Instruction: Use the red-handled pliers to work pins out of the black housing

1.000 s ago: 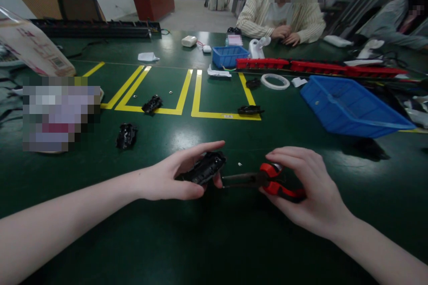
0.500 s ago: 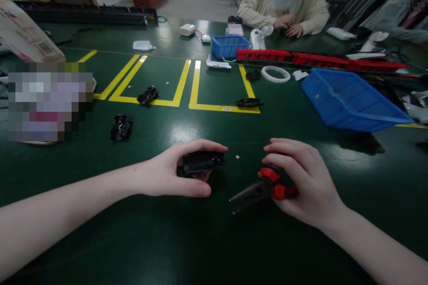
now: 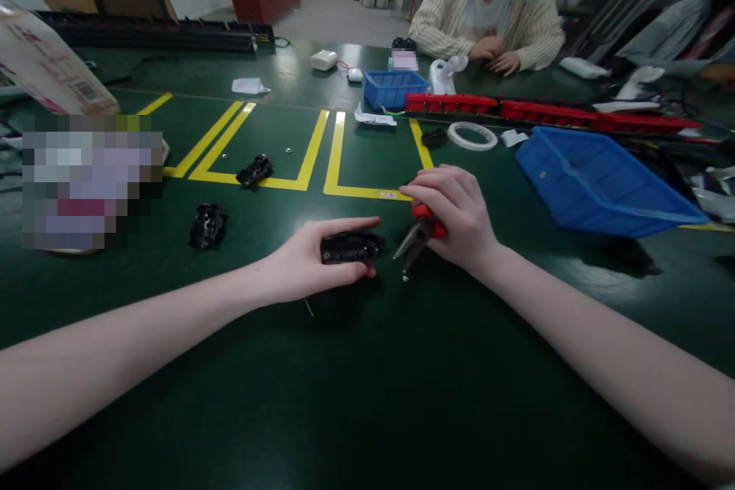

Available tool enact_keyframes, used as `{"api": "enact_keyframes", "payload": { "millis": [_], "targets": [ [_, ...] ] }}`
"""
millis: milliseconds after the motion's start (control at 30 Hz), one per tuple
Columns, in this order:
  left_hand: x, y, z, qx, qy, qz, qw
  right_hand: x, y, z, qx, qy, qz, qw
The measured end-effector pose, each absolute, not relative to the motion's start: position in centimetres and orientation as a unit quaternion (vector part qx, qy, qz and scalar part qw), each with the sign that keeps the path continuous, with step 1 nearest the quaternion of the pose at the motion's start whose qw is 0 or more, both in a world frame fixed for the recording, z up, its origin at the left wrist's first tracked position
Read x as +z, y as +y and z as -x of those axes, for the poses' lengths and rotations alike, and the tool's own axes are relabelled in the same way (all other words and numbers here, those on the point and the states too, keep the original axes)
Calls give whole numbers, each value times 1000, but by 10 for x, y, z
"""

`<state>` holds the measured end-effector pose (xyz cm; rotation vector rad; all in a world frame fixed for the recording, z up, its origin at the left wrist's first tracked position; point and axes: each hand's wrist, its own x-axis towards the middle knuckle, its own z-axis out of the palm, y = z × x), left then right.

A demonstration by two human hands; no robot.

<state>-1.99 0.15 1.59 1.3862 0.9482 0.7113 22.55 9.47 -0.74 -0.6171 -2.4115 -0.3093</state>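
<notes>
My left hand (image 3: 310, 260) is closed round a black plastic part (image 3: 349, 247), with thumb on the near side and fingers on the far side. In my right hand (image 3: 456, 214) are red-handled pliers (image 3: 420, 237), jaws spread and pointing down to the left, a little right of the black part. A tiny white piece (image 3: 406, 278) shows at the lower jaw tip; I cannot tell whether it touches. Below my left hand lies a thin pale sliver (image 3: 308, 307). Farther left on the table are a black part (image 3: 207, 226) and another black part (image 3: 256, 170).
Yellow tape lines (image 3: 253, 182) mark the green table (image 3: 344, 398). A large blue bin (image 3: 609, 180) stands at right, a small blue bin (image 3: 396, 88) behind, near a tape roll (image 3: 472, 136) and a long red strip (image 3: 551, 111). Another person's hands (image 3: 494, 53) rest across the table.
My right hand has moved away from me and to the left with the pliers, nearer the black part. My left hand with its part has shifted slightly away from me.
</notes>
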Motion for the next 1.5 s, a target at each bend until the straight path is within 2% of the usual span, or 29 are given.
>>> {"api": "enact_keyframes", "payload": {
  "millis": [167,600,1133,1500],
  "targets": [
    [19,12,14,216,377,-657,616,-10,110,-223,-150,-911,215,317],
    [26,17,11,134,331,-766,535,-8,97,-220,-167,-927,170,291],
    [25,16,8,117,327,-778,523,-10,96,-220,-170,-944,138,246],
    [20,14,7,156,352,-769,510,-9,96,-220,-188,-942,142,241]
  ]
}}
